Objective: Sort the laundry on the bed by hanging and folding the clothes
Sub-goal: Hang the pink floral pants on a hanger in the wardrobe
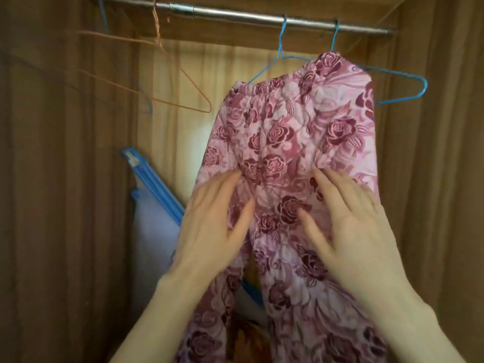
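A wooden wardrobe [65, 179] with brown grained walls fills the view, its paler back panel [188, 100] lit in the middle. At the lower left of the interior, a blue-edged folded item [152, 179] with a pale lilac face leans against the left wall and back panel; what it is cannot be told. Near the bottom edge, low in the wardrobe, a patch of orange-brown material [251, 339] shows, too blurred and too hidden to identify.
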A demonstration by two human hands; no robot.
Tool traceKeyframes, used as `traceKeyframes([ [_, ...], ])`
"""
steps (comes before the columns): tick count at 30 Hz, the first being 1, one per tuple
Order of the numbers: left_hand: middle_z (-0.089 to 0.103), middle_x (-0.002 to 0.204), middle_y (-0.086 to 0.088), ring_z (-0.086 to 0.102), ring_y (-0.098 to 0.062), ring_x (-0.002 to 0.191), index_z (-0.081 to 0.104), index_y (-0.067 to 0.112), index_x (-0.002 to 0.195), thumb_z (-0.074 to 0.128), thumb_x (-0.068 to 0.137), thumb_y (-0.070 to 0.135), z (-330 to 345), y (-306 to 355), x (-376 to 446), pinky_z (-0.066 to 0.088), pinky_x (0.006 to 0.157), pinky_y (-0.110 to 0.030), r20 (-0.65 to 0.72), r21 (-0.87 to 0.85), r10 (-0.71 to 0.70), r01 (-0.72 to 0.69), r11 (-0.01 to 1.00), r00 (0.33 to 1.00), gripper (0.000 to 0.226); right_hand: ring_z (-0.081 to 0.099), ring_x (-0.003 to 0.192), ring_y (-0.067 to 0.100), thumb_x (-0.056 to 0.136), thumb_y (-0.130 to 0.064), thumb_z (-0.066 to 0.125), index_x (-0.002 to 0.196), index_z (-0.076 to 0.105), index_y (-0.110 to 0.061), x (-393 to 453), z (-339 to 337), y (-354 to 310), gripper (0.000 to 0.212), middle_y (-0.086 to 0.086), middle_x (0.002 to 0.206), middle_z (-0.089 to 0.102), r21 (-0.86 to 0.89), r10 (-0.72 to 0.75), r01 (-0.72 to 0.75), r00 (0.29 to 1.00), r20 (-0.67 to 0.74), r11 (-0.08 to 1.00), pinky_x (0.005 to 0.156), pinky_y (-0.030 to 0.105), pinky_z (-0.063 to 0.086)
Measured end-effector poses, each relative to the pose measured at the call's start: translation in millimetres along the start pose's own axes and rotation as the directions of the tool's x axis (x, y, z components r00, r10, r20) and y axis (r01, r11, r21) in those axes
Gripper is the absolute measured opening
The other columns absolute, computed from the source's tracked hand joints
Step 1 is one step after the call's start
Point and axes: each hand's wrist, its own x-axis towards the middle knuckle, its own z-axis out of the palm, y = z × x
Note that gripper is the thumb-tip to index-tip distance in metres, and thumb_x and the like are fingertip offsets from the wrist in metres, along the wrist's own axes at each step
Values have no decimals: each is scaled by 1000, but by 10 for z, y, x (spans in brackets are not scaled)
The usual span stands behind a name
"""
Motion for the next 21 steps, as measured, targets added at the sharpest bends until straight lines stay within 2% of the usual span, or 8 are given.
traceKeyframes([
  [4,51,157,0,43,-18,149,50,16,153,50,104,47,-5,-62,-752,34,123,-46,54,45,-42,40,998,998,59,35,153,25,106,-49,47,158,40,-9,-612,100,-159,66,9,162,43,-5,72,-71,993,90,997,126,48,27],
  [7,52,156,-2,43,-21,148,53,13,151,49,102,46,30,-86,-1157,20,127,-29,140,33,-60,56,998,988,60,41,148,25,104,-51,47,156,44,-12,-973,123,-252,65,7,159,47,-36,111,-107,981,160,994,120,48,35],
  [8,53,155,-3,44,-22,147,54,13,150,48,101,47,42,-96,-1261,18,127,-28,167,24,-69,66,998,984,60,44,146,25,104,-52,46,156,45,-14,-1081,126,-284,64,5,157,49,-47,133,-126,976,173,991,118,47,39],
  [12,57,149,0,46,-20,143,56,16,148,44,103,51,101,-109,-1605,31,122,-45,274,-14,-57,63,998,960,58,50,140,24,104,-53,49,152,52,-16,-1467,132,-448,60,2,150,56,-86,206,-193,963,171,977,110,43,45],
  [16,57,147,1,47,-22,141,54,17,148,47,103,51,146,-93,-1872,39,117,-53,348,-96,3,32,995,938,57,45,146,23,104,-51,51,154,49,-17,-1804,29,-624,61,1,152,55,-161,265,-238,948,176,958,114,44,42],
  [21,53,151,3,42,-20,146,50,20,150,41,106,56,218,72,-2200,38,118,-52,414,-229,95,2,973,905,58,48,140,22,104,-54,51,151,51,-19,-2318,-248,-765,59,-1,147,57,-286,385,-330,909,162,900,116,39,35],
])
